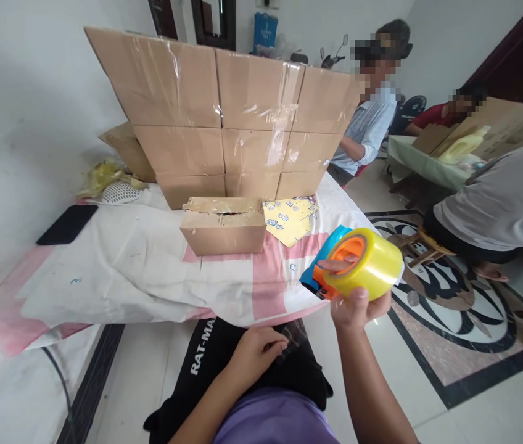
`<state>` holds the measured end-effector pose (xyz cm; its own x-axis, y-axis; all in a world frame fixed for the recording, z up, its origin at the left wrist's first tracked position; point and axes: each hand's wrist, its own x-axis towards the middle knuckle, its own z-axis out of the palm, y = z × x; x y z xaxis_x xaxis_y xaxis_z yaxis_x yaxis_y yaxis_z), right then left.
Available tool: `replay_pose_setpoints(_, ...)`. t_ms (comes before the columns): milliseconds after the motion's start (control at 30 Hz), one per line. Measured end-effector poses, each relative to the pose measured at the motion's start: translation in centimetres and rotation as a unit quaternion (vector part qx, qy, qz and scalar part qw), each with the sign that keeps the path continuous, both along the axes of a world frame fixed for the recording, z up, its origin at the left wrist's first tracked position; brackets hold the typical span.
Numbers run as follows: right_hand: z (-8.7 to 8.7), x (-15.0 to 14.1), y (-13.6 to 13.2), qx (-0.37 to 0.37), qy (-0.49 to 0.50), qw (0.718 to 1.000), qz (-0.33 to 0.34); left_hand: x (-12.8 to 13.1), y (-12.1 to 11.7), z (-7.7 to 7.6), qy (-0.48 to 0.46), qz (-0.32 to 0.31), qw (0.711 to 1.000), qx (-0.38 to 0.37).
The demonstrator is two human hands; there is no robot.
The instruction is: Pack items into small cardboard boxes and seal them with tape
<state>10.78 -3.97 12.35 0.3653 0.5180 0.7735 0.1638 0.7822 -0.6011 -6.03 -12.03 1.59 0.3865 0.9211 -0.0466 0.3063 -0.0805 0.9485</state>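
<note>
Tape dispenser (324, 253) is in the right hand (356, 308), with a fat yellow roll (377, 259) on it. That grip is wrapped firmly around the roll's underside, thumb on the near side, and a finger shows at the orange middle. It's held up off the cloth (141, 271), near its edge. Left hand (259, 351) is lower and left of the grip, over the lap, fingers curled. Some clear film (296, 339) sits right by its fingertips, but I can't tell if it's being pinched.

For handling this well, imo: keep that thumb light so the roll can turn, point the cutter end away from your skin, and have the free hand dry and ready for the loose end. Biggest risk I'd guess is film folding onto itself.

Count time: 1 dispenser, 1 roll, 2 hands. Beyond the grip and to its left, 1 small carton (224, 239) with a ragged gap along the top, and 1 yellow patterned sheet (289, 219) between it and the grip. Behind those, a box wall (256, 98) showing 9 faces, three by three. Far left, 1 flat black thing (68, 225) and 1 white holey thing (120, 192).
</note>
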Motion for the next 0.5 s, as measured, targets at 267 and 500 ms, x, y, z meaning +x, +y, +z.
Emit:
replay_pose_setpoints(267,2.1,1.9,-0.1,0.029,0.086,0.995,-0.036,-3.1,-0.3,1.7,0.014,0.115,0.991,0.067)
replay_pose_setpoints(500,2.4,2.7,-2.8,-0.219,0.213,0.947,0.102,-3.3,0.4,3.8,0.038,0.056,0.995,0.074)
